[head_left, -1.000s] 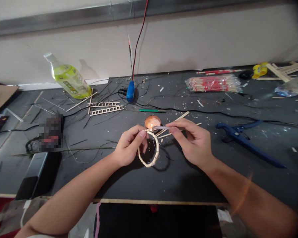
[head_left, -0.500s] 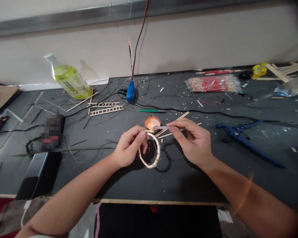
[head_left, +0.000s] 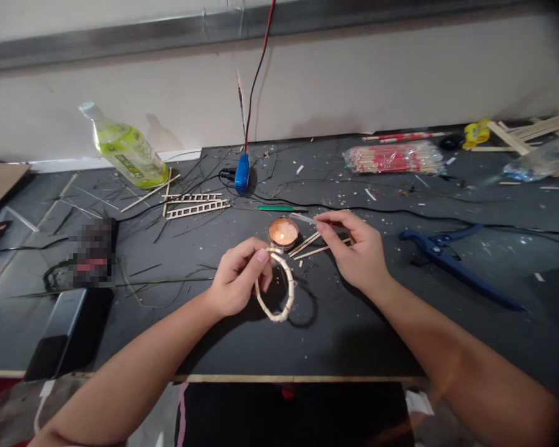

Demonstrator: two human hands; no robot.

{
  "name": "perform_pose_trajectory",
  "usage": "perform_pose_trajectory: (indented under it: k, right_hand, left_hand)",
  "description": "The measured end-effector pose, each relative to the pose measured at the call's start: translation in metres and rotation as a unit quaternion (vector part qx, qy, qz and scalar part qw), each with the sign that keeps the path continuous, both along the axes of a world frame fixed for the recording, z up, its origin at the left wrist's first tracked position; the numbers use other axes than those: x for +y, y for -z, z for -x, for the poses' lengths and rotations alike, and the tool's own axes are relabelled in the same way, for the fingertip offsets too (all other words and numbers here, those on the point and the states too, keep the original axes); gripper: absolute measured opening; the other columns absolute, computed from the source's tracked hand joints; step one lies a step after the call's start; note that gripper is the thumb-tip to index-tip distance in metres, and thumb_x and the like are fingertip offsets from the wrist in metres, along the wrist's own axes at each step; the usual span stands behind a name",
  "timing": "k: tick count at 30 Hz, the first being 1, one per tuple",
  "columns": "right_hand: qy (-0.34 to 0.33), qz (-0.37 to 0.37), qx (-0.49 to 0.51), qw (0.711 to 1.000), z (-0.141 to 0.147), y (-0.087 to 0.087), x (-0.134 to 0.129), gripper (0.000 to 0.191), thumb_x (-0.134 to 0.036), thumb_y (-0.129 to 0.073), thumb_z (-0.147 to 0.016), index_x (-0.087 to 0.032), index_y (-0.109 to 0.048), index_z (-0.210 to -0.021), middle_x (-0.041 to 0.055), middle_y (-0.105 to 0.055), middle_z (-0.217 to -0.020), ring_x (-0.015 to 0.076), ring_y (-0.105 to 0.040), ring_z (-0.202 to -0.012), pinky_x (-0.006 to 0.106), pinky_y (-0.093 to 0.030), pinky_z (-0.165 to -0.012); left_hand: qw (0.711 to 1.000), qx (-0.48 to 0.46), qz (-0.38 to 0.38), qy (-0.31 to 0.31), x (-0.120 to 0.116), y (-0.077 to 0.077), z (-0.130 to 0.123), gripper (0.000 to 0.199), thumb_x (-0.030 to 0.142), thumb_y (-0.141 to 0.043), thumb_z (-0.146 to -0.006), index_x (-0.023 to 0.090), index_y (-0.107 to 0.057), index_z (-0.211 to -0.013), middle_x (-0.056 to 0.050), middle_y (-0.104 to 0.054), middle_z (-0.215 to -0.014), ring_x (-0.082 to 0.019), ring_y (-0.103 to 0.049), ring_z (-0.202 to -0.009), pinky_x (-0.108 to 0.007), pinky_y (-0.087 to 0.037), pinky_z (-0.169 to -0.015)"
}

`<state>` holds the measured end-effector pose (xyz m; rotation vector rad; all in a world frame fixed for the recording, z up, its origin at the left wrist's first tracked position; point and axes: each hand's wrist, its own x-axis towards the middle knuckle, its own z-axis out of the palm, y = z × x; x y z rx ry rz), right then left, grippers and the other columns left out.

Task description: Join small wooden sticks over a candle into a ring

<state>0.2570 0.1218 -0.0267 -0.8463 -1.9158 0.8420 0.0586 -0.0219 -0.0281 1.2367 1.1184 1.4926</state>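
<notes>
A ring of short pale segments (head_left: pixel 289 292) hangs from my left hand (head_left: pixel 242 273), whose thumb and fingers are closed on its upper left part. Just beyond the ring, a small round copper-coloured tin (head_left: pixel 283 233) holds a lit flame. My right hand (head_left: pixel 356 248) pinches a thin translucent stick (head_left: pixel 306 218), its tip pointing left, behind and above the tin's right side. Beneath and beside my right hand lie thin wooden sticks (head_left: pixel 319 248). A green tool (head_left: pixel 279 208) rests behind the tin.
Blue cutters (head_left: pixel 461 267) lie at the right, and a plastic-wrapped stick bundle (head_left: pixel 394 158) at the back. A green bottle (head_left: pixel 130 152), small wooden ladders (head_left: pixel 198 208) and a phone-like device (head_left: pixel 68 323) are at the left. A black cable (head_left: pixel 377 212) crosses the table.
My right hand has moved the translucent stick up and away from the ring and flame. My left hand still holds the ring, now slightly lower and more to the left.
</notes>
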Motion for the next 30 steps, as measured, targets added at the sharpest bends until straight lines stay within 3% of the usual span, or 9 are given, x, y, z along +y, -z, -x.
perform_pose_trajectory:
  k: [4,8,11,18,23,27,30]
  right_hand:
    - [0.017,-0.016,-0.042,0.999,-0.001,0.012,0.014,0.015,-0.034,-0.064,-0.098,-0.026,-0.076,-0.103,0.0040,-0.078,-0.103,0.0222,-0.070,-0.095,0.041,-0.055,-0.089]
    - [0.048,-0.038,-0.089,0.994,-0.004,0.017,0.026,0.017,-0.034,-0.061,-0.100,-0.028,-0.076,-0.103,0.0021,-0.079,-0.097,0.0235,-0.067,-0.093,0.043,-0.049,-0.089]
    - [0.042,-0.050,-0.107,0.992,-0.006,0.016,0.030,0.017,-0.034,-0.058,-0.101,-0.030,-0.075,-0.105,0.0003,-0.079,-0.094,0.0242,-0.067,-0.093,0.046,-0.045,-0.094]
    - [-0.005,-0.070,-0.152,0.986,-0.003,0.018,0.022,0.016,-0.034,-0.057,-0.103,-0.032,-0.072,-0.106,-0.0006,-0.078,-0.103,0.0234,-0.067,-0.101,0.050,-0.032,-0.109]
    - [-0.026,-0.060,-0.183,0.981,-0.004,0.018,0.021,0.016,-0.035,-0.056,-0.104,-0.031,-0.072,-0.105,-0.0003,-0.077,-0.108,0.0244,-0.065,-0.108,0.049,-0.029,-0.110]
    - [-0.035,-0.052,-0.198,0.978,-0.005,0.018,0.022,0.015,-0.033,-0.057,-0.103,-0.031,-0.072,-0.104,-0.0009,-0.078,-0.109,0.0248,-0.064,-0.112,0.048,-0.027,-0.110]
    - [-0.034,-0.052,-0.198,0.978,-0.004,0.018,0.022,0.013,-0.033,-0.059,-0.102,-0.032,-0.072,-0.105,-0.0021,-0.078,-0.110,0.0244,-0.064,-0.113,0.047,-0.028,-0.110]
  left_hand:
    - [0.984,-0.057,-0.108,-0.133,-0.001,-0.015,0.004,0.018,0.034,-0.053,-0.107,0.021,-0.061,-0.097,0.004,-0.060,-0.055,-0.008,-0.048,-0.039,-0.019,-0.036,-0.039]
    - [0.957,-0.068,-0.179,-0.217,0.010,-0.034,0.025,0.024,0.033,-0.047,-0.109,0.021,-0.059,-0.091,0.005,-0.056,-0.047,-0.010,-0.040,-0.031,-0.023,-0.032,-0.034]
    - [0.953,-0.085,-0.148,-0.252,0.018,-0.039,0.038,0.024,0.035,-0.048,-0.108,0.021,-0.057,-0.091,0.007,-0.053,-0.048,-0.008,-0.039,-0.033,-0.022,-0.031,-0.036]
    - [0.948,-0.146,-0.112,-0.262,0.022,-0.034,0.053,0.021,0.035,-0.048,-0.107,0.022,-0.056,-0.091,0.008,-0.049,-0.047,-0.008,-0.032,-0.034,-0.025,-0.023,-0.040]
    - [0.909,-0.218,-0.108,-0.339,0.021,-0.047,0.093,0.039,0.038,-0.030,-0.111,0.022,-0.051,-0.083,0.008,-0.039,-0.044,-0.010,-0.024,-0.034,-0.029,-0.013,-0.042]
    - [0.883,-0.247,-0.102,-0.386,0.015,-0.054,0.122,0.036,0.031,-0.029,-0.109,0.022,-0.051,-0.081,0.007,-0.035,-0.048,-0.011,-0.024,-0.038,-0.028,-0.012,-0.044]
    - [0.874,-0.283,-0.120,-0.376,0.010,-0.055,0.136,0.037,0.029,-0.026,-0.110,0.021,-0.050,-0.082,0.007,-0.030,-0.052,-0.009,-0.022,-0.041,-0.025,-0.012,-0.043]
